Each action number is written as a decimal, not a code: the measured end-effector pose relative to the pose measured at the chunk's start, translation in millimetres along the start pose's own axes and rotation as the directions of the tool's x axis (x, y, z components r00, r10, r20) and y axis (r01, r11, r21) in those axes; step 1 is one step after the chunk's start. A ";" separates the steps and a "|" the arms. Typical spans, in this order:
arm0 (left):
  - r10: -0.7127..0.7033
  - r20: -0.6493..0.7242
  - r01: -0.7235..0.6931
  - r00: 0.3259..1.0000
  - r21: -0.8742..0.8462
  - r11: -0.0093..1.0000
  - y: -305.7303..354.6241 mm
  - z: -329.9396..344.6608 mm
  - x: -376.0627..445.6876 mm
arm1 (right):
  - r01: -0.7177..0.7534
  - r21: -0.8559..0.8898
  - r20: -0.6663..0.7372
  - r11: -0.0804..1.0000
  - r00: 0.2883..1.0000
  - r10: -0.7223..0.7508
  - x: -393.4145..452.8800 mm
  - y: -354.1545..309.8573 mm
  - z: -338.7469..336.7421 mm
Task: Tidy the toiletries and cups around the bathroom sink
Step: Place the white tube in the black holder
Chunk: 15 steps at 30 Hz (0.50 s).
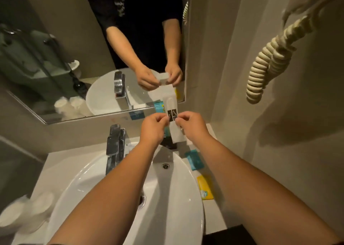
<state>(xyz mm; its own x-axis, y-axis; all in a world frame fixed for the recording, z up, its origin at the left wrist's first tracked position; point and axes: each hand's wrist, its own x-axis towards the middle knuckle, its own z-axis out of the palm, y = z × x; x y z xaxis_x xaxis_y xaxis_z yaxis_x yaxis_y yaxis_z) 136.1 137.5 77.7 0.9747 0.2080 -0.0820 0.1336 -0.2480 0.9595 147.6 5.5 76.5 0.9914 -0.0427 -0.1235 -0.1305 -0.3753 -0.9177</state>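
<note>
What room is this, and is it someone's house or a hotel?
A bathroom, probably a hotel's. There is a white sink with a metal tap under a wall mirror, small wrapped toiletry packets beside the basin, and a coiled hairdryer cord on the wall.

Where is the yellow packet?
The yellow packet lies flat on the counter on the right side of the sink, close to its rim. It sits nearer the person than the blue packet.

Tap behind sink; cups left, 2 sachets right.
</note>
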 end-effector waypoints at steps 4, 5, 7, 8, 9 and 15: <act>0.050 -0.089 -0.041 0.995 0.099 0.994 -7.2 -12.1 24.5 | 0.085 -0.059 0.014 0.995 0.996 -0.084 20.9 -9.7 16.7; 0.059 -0.105 -0.046 0.993 0.121 0.992 -10.0 -12.0 28.8 | 0.096 -0.073 0.015 0.993 0.995 -0.095 25.5 -8.8 20.1; 0.076 -0.126 -0.056 0.989 0.151 0.987 -17.6 -10.1 37.4 | 0.110 -0.104 0.015 0.989 0.994 -0.109 34.5 -3.9 27.0; 0.082 -0.129 -0.061 0.988 0.160 0.985 -21.4 -9.0 40.6 | 0.116 -0.120 0.010 0.986 0.993 -0.116 37.8 -0.5 29.5; 0.087 -0.128 -0.064 0.988 0.174 0.983 -23.9 -8.2 42.1 | 0.119 -0.136 0.003 0.983 0.993 -0.120 40.3 3.1 31.6; 0.052 -0.131 -0.016 0.990 0.264 0.964 -55.5 2.0 52.7 | 0.087 -0.242 0.026 0.966 0.996 -0.083 55.8 32.4 46.7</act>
<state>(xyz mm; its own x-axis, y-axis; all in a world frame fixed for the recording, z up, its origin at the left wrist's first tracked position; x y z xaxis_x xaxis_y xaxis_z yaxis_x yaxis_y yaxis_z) 180.5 160.3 19.5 0.9484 0.3171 0.0041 0.1610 -0.4925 0.8553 198.3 34.2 22.2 0.9983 0.0123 -0.0564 -0.0383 -0.5907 -0.8060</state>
